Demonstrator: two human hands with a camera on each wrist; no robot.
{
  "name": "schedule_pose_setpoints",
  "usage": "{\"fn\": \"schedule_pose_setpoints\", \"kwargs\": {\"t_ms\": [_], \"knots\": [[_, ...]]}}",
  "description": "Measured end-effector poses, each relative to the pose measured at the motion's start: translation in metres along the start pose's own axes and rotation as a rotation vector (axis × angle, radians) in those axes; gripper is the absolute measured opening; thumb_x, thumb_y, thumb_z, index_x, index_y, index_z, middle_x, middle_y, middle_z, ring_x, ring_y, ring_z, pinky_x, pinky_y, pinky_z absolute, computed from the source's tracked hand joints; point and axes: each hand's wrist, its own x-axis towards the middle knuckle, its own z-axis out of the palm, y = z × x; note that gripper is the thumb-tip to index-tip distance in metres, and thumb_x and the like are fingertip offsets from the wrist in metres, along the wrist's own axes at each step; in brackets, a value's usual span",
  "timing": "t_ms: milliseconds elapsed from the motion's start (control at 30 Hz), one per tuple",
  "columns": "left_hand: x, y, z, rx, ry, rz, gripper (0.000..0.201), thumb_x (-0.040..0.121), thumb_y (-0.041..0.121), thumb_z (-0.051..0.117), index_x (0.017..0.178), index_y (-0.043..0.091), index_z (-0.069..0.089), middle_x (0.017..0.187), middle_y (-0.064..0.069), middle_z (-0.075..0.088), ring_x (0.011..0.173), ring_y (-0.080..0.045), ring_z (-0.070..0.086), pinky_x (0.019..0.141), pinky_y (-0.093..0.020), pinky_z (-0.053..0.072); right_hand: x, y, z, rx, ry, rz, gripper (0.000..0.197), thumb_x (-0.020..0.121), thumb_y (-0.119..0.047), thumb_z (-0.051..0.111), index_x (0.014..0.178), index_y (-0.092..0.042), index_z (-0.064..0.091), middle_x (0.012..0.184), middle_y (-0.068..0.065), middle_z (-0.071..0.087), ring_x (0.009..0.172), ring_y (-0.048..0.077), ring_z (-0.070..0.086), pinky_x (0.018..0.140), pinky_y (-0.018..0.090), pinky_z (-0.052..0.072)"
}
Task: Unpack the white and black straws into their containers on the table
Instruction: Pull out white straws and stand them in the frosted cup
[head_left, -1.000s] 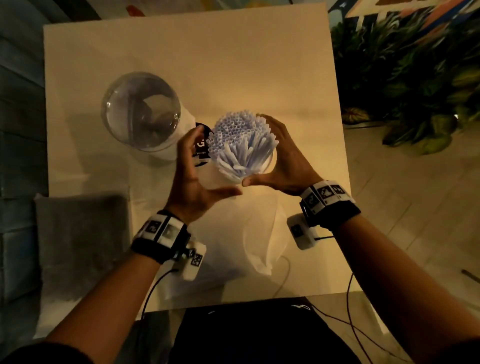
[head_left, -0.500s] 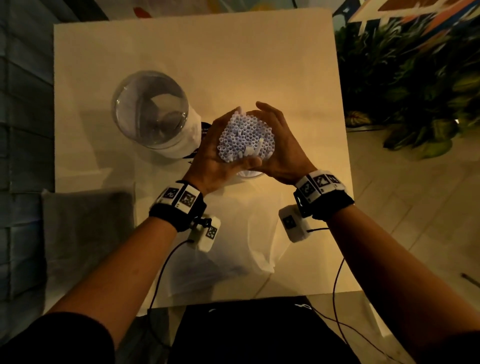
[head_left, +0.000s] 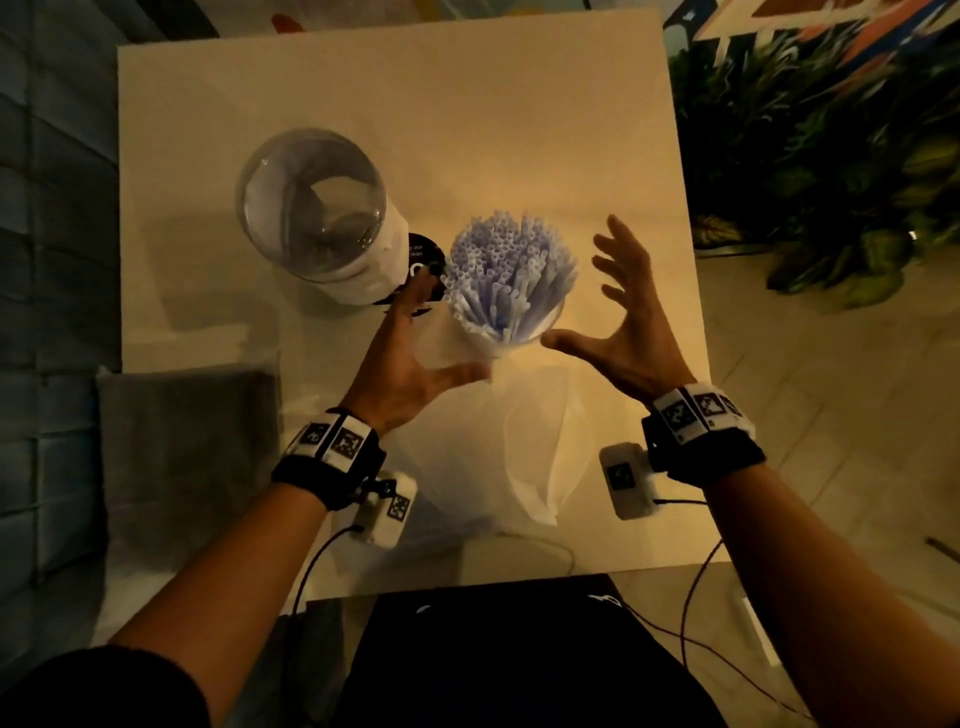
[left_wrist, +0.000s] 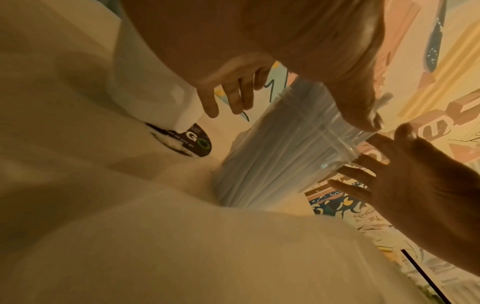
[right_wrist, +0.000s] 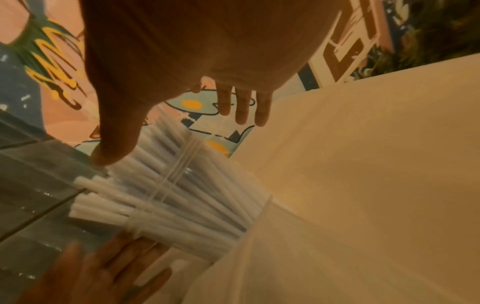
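Two hands: both spread either side of the straw container, neither gripping anything.
Left hand (head_left: 402, 364): fingers straight and splayed, palm facing the container's left side, thumb reaching under its near edge (whether skin touches the plastic I cannot tell).
Right hand (head_left: 631, 322): fingers fanned wide, palm toward the container's right side, clearly apart from it; thumb pointing left near the base.
White straws (head_left: 509, 273): a dense bundle standing upright in the clear container (left_wrist: 291, 152), tops fanned outward above its rim.
Second container (head_left: 311, 205): clear, standing to the left on the table (head_left: 467, 114), white wrapping at its lower part; black straws not discernible.
Black label (head_left: 423, 257): lies between the two containers, partly covered.
White bag (head_left: 530, 441): crumpled on the table just near of the straws, between the wrists.
Grey cloth (head_left: 182, 452): on the left edge.
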Motion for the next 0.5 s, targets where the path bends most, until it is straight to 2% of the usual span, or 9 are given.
{"fn": "schedule_pose_setpoints", "kwargs": {"t_ms": [33,100,167,233,300,367,433,500], "knots": [[-0.012,-0.007,-0.006,0.054,0.017,-0.029,0.102,0.068,0.036,0.088,0.151,0.03,0.029,0.15,0.014,0.041,0.129,0.011,0.041,0.097,-0.002,0.034,-0.009,0.001,-0.002,0.012,0.025,0.012,0.105,0.07,-0.043,0.085,0.152,-0.023,0.024,0.154,-0.002,0.034,0.136,0.012,0.042,0.106,0.027,0.042],[-0.04,-0.027,-0.016,0.162,0.045,-0.074,0.1,0.068,0.047,0.085,0.151,0.028,0.033,0.152,0.012,0.04,0.131,0.003,0.04,0.102,-0.01,0.035,-0.026,0.006,-0.004,0.023,0.083,0.046,0.07,0.081,-0.037,0.078,0.139,-0.018,0.044,0.139,-0.002,0.052,0.122,0.011,0.055,0.096,0.026,0.05],[-0.07,-0.045,-0.023,0.304,0.064,-0.08,0.091,0.07,0.048,0.084,0.146,0.023,0.041,0.147,0.005,0.045,0.127,-0.003,0.043,0.105,-0.026,0.041,-0.045,0.012,-0.002,-0.012,0.117,0.089,0.032,0.09,-0.032,0.069,0.114,-0.013,0.061,0.109,-0.001,0.067,0.097,0.011,0.067,0.081,0.027,0.056],[-0.097,-0.063,-0.028,0.449,0.047,-0.092,0.094,0.067,0.057,0.083,0.144,0.02,0.044,0.146,-0.001,0.045,0.131,-0.014,0.041,0.111,-0.044,0.04,-0.064,0.019,0.004,-0.036,0.068,0.164,0.012,0.095,-0.023,0.063,0.097,-0.012,0.065,0.084,0.0,0.07,0.074,0.014,0.069,0.071,0.033,0.058],[-0.119,-0.083,-0.03,0.63,-0.083,-0.155,0.114,0.059,0.081,0.068,0.152,0.025,0.032,0.157,-0.001,0.032,0.145,-0.021,0.026,0.12,-0.049,0.026,-0.081,0.023,0.012,-0.009,-0.038,0.277,0.011,0.097,-0.015,0.06,0.091,-0.01,0.066,0.073,0.003,0.071,0.065,0.016,0.069,0.066,0.038,0.059],[-0.138,-0.107,-0.028,0.78,-0.257,-0.267,0.13,0.055,0.093,0.059,0.158,0.032,0.009,0.167,0.005,0.004,0.153,-0.017,-0.002,0.124,-0.047,0.007,-0.091,0.026,0.024,-0.027,-0.166,0.37,0.014,0.097,-0.01,0.058,0.088,-0.009,0.069,0.073,0.003,0.072,0.065,0.015,0.07,0.067,0.037,0.059],[-0.152,-0.13,-0.021,0.877,-0.357,-0.279,0.136,0.055,0.09,0.063,0.157,0.034,-0.006,0.165,0.008,-0.015,0.152,-0.017,-0.017,0.124,-0.049,-0.001,-0.098,0.03,0.041,-0.105,-0.281,0.381,0.017,0.096,-0.006,0.058,0.088,-0.009,0.072,0.08,0.003,0.075,0.072,0.011,0.071,0.071,0.034,0.057],[-0.154,-0.142,-0.016,0.94,-0.413,-0.242,0.137,0.059,0.082,0.069,0.156,0.034,-0.015,0.16,0.009,-0.029,0.149,-0.019,-0.024,0.123,-0.05,-0.005,-0.098,0.024,0.06,-0.214,-0.358,0.368,0.016,0.092,-0.002,0.059,0.099,-0.005,0.073,0.098,0.011,0.074,0.089,0.015,0.069,0.074,0.025,0.05]]}}
